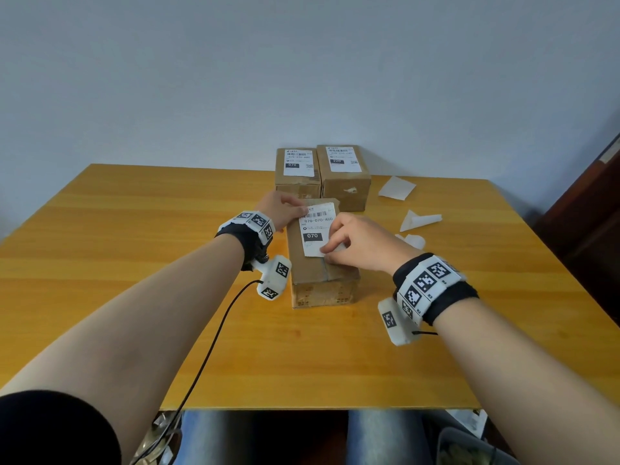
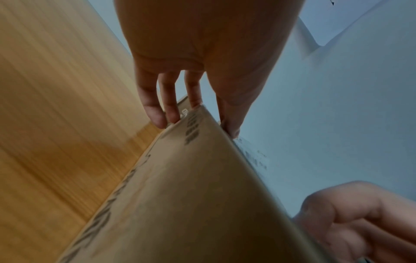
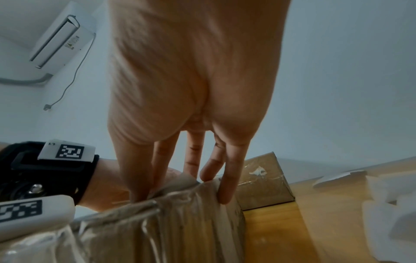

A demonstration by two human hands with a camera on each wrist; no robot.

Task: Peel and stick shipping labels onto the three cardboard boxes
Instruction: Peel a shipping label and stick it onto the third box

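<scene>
1. On the wooden surface [image 1: 134,263], just before the person, stands the nearest cardboard box [image 1: 322,280], its long side running away from them.
2. A white shipping label [image 1: 317,229] printed with a barcode and "070" lies on top of this box, toward its far end.
3. The left hand [image 1: 280,208] rests at the far left corner of the box; its straight fingers [image 2: 153,106] reach down the box's far edge, and the thumb presses on the label's far left corner.
4. The right hand [image 1: 359,245] sits over the label's near right corner, its thumb and fingers [image 3: 227,178] pinching a bit of white paper there. Whether that paper is the label's own corner or its backing, I cannot tell.
5. Behind the near box, by the wall, two more cardboard boxes stand side by side and touching: the left box [image 1: 298,172] bears a label marked "070", the right box [image 1: 344,176] one marked "220".
6. To the right of the boxes, loose white backing sheets [image 1: 419,221] lie scattered on the surface, apart from the boxes.
7. Both wrists wear black bands with black-and-white marker tags [image 1: 426,283], and a black cable [image 1: 208,357] trails from the left wrist toward the surface's near edge.
</scene>
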